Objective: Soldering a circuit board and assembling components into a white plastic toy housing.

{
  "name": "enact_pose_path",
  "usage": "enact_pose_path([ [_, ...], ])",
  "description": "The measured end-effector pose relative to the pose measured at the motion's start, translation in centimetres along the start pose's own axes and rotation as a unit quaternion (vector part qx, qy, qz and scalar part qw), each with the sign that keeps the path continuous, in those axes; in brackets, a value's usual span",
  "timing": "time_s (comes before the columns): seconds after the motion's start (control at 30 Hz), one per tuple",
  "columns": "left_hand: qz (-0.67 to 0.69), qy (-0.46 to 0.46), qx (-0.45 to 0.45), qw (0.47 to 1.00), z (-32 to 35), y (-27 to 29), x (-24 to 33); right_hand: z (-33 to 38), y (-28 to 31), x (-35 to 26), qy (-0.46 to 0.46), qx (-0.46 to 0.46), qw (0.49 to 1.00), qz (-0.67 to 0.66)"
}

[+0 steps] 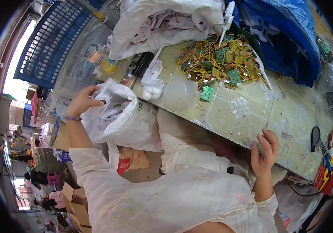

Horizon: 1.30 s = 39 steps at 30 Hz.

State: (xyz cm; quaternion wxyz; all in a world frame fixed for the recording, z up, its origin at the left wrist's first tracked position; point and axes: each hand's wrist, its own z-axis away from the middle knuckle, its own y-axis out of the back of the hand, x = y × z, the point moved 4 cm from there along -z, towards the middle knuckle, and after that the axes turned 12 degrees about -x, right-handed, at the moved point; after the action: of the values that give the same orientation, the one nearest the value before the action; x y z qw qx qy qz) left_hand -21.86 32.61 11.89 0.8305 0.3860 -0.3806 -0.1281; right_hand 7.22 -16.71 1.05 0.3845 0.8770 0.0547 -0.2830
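My left hand (pixel 82 104) is at the mouth of a white woven bag (pixel 129 130), with a bracelet on the wrist. Its thumb and fingers curve around a white plastic part (pixel 103 95) that has a dark round spot. More white plastic pieces (pixel 114 113) lie inside the bag. At the table's near edge, my right hand (pixel 265 153) is raised with its fingers apart and nothing in it. A heap of green circuit boards with yellow wires (pixel 221 58) covers the far middle of the table (pixel 248 116). One green board (pixel 207 93) sits at the heap's near side.
A translucent round lid (pixel 179 93) and a bagged white part (pixel 152 79) rest at the table's left edge. Behind stand a large white sack (pixel 166 27) and a blue bag (pixel 287 46). Red-handled scissors (pixel 319 178) and a black cable are at right; cardboard boxes (pixel 75 204) stand lower left.
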Motion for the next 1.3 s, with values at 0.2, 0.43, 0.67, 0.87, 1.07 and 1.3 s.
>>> enact_pose_path([
  [0.2,-0.329,0.022,0.113,0.937,-2.9,-4.3,-7.8,-0.1,-0.5,0.0,-0.011,-0.022,1.000,0.018],
  [0.43,-0.303,-0.032,0.129,0.944,-4.2,-9.2,-7.8,-0.5,-0.6,-0.3,-0.001,-0.015,1.000,0.023],
  [0.67,-0.356,0.081,-0.069,0.928,-3.2,-6.7,-7.5,-0.7,-0.3,-0.3,0.003,-0.010,1.000,0.022],
  [0.87,-0.145,-0.134,0.047,0.979,-7.2,-4.2,11.2,-0.8,-0.4,-0.4,-0.003,-0.009,0.999,0.032],
  [1.07,-0.255,-0.131,0.092,0.953,-19.3,-7.1,11.3,-1.2,-0.3,-0.7,-0.003,-0.004,0.999,0.033],
  [1.3,-0.273,-0.090,0.078,0.955,-25.1,-8.3,11.9,-0.9,-0.3,-0.3,-0.006,0.006,0.999,0.044],
])
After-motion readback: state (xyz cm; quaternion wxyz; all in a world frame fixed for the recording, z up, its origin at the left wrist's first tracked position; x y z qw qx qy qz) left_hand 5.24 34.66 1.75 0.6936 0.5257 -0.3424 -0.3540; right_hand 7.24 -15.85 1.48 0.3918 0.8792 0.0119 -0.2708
